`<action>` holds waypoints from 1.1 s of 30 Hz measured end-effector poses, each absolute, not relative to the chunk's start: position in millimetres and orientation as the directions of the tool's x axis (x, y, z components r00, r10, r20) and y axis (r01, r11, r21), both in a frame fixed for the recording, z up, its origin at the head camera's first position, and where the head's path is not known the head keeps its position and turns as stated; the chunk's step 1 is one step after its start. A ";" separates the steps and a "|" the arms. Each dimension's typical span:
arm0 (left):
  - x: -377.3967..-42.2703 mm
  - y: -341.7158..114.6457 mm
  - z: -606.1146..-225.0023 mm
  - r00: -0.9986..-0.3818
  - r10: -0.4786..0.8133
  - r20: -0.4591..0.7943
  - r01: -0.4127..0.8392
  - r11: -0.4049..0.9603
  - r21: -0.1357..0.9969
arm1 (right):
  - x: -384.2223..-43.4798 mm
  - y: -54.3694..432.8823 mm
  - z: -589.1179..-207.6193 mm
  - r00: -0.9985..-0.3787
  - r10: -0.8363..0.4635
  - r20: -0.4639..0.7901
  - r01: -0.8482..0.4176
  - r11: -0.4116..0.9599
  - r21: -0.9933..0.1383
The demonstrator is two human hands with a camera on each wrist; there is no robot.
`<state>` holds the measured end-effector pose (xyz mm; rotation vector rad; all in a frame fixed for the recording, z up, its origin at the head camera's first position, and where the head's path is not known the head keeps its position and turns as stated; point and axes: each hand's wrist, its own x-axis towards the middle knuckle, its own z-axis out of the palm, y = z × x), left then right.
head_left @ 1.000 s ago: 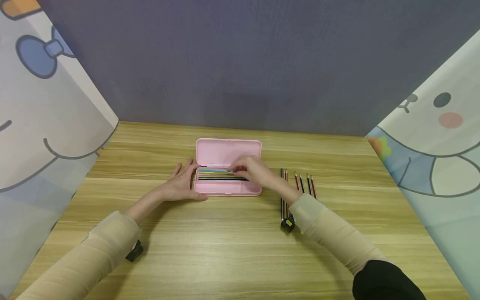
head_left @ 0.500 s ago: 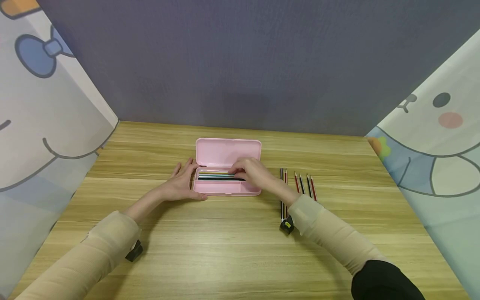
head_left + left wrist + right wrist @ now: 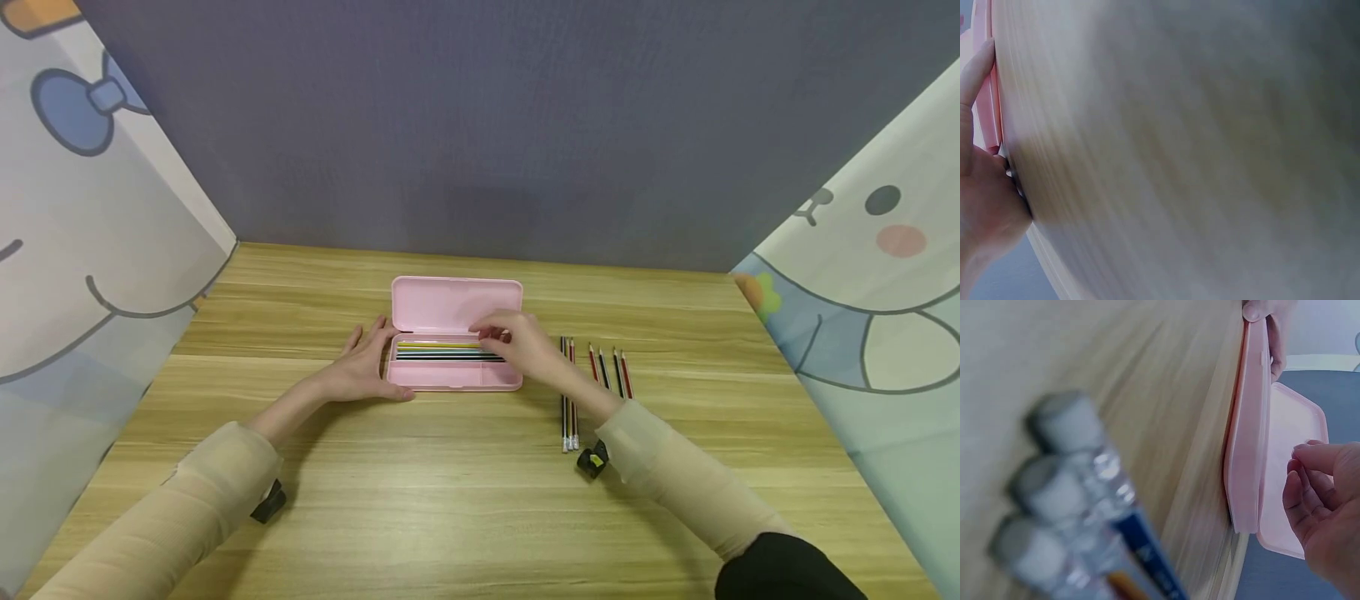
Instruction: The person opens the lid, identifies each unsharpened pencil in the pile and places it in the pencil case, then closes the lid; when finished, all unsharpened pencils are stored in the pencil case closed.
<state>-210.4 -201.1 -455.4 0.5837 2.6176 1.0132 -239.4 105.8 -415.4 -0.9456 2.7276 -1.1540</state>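
A pink pencil case (image 3: 450, 385) stands with its lid (image 3: 442, 305) swung back. Several pencils (image 3: 438, 354) lie side by side in its long rear compartment, yellow, light blue and dark ones among them. My left hand (image 3: 360, 368) is spread against the case's left end, thumb along the front edge and index finger at the back corner. Above the case's right end hovers my right hand (image 3: 525, 343), fingers loosely bent, thumb apart from the index finger, nothing between them. The right wrist view shows the same hand (image 3: 1329, 506) beside the lid.
Right of the case, a group of eraser-tipped pencils (image 3: 570, 400) lies on the wooden table (image 3: 450, 500). Farther right are several more red and black pencils (image 3: 611, 371), partly covered by my right forearm. A grey panel (image 3: 480, 142) stands behind the table.
My right hand has set a light blue pencil from the back of the compartment down among the others and released it. It has then drawn up and right. My left hand has stayed put.
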 end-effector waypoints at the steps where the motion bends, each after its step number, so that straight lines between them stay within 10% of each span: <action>1: -210.5 -201.2 -455.4 -0.881 0.460 -0.107 0.268 0.675 0.688 | -237.4 108.4 -414.3 -0.818 -0.538 0.202 -0.517 0.536 -0.667; 33: -211.0 -201.0 -456.4 -0.881 0.456 -0.124 0.264 0.693 0.671 | -172.1 190.5 -424.9 -0.960 -0.226 0.167 -0.271 0.593 -0.758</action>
